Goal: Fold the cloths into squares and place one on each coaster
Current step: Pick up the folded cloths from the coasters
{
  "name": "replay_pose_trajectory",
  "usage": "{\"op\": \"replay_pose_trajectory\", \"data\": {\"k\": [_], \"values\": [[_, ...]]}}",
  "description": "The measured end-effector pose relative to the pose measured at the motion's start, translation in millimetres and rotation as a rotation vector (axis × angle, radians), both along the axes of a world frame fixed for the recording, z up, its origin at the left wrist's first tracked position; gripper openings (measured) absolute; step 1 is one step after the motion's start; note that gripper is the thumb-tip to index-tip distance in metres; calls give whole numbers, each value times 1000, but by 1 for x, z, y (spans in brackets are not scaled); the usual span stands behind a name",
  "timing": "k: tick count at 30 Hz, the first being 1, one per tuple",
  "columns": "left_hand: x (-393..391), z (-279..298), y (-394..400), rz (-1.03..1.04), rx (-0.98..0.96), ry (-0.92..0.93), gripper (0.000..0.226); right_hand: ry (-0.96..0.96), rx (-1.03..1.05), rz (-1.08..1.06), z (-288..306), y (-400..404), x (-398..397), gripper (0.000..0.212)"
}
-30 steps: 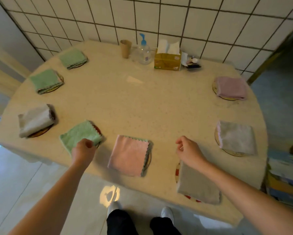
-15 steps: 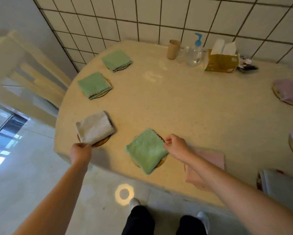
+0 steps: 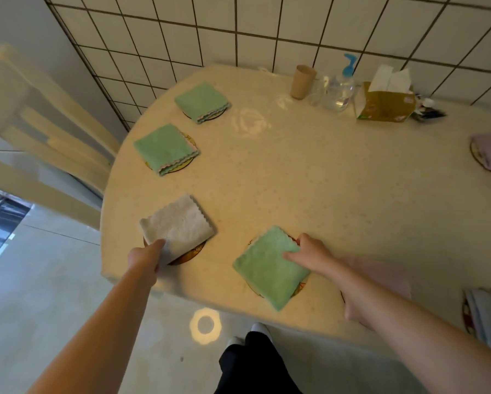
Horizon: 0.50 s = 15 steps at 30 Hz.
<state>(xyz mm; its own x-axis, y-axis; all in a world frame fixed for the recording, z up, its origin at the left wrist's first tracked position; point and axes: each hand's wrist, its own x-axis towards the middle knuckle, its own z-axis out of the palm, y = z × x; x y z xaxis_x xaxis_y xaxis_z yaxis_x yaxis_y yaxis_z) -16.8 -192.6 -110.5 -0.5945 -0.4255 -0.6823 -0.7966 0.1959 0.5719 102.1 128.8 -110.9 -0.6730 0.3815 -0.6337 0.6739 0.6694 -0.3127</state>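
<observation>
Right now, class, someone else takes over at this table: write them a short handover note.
Left hand pinches the near corner of the white cloth on its coaster.
Right hand holds the right edge of the nearest green cloth, which sits skewed on its coaster.
Done: every cloth in view is folded and on a coaster, including two farther green cloths.
Left: square up these two.

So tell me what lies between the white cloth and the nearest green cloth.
Only bare table separates the white cloth from the nearest green cloth, in the head view.
</observation>
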Motion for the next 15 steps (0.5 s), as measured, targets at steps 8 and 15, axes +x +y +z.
{"op": "replay_pose_trajectory", "data": {"k": [8, 15], "values": [[-10, 14, -9, -15, 443, 75, 48, 49, -557, -248, 21, -10, -2, 29], [-27, 38, -25, -326, 707, 117, 40, 231, -1081, -841, 26, -22, 26, 27]]}}
